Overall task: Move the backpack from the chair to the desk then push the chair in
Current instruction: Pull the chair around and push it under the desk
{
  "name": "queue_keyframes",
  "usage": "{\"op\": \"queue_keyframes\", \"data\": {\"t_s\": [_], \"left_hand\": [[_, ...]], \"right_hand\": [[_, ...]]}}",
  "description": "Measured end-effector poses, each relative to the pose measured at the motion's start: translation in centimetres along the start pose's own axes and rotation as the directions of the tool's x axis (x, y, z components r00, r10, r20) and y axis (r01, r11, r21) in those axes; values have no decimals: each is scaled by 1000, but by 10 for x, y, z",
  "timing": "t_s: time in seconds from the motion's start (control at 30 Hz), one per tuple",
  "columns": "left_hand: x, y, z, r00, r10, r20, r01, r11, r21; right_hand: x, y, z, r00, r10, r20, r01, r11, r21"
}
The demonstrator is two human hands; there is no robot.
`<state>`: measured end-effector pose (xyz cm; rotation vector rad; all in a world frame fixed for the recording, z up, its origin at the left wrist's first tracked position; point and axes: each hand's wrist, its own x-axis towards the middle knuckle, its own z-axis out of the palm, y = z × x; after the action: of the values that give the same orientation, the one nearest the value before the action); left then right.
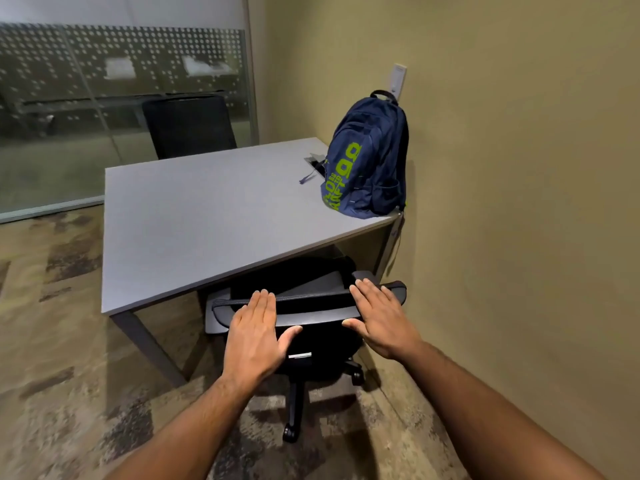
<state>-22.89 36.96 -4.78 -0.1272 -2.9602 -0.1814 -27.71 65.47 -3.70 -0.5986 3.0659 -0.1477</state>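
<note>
With backpack (367, 157) already on counter (207, 216), left hand (254, 327) and right hand (381, 318), grip flat and unclasped on chair (311, 308) backrest: push evenly, straight under

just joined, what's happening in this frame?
A person has both hands, left and right, flat and open on the backrest top of a black wheeled office chair, its seat partly under the grey desk. The navy backpack with green lettering already stands on the desk's far corner by the wall.
</note>
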Motion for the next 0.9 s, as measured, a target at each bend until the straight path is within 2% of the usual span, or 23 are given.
{"op": "queue_keyframes", "data": {"t_s": [0.47,0.67,0.9], "left_hand": [[101,68,32,971,-239,-26,239,971,19],[142,72,39,948,-318,-15,319,947,41],[189,51,51,939,-343,-27,344,938,43]], "right_hand": [[128,119,-8,966,-258,30,258,966,-3],[184,141,-6,954,-298,29,298,954,3],[236,141,-11,943,-332,21,331,943,34]]}}
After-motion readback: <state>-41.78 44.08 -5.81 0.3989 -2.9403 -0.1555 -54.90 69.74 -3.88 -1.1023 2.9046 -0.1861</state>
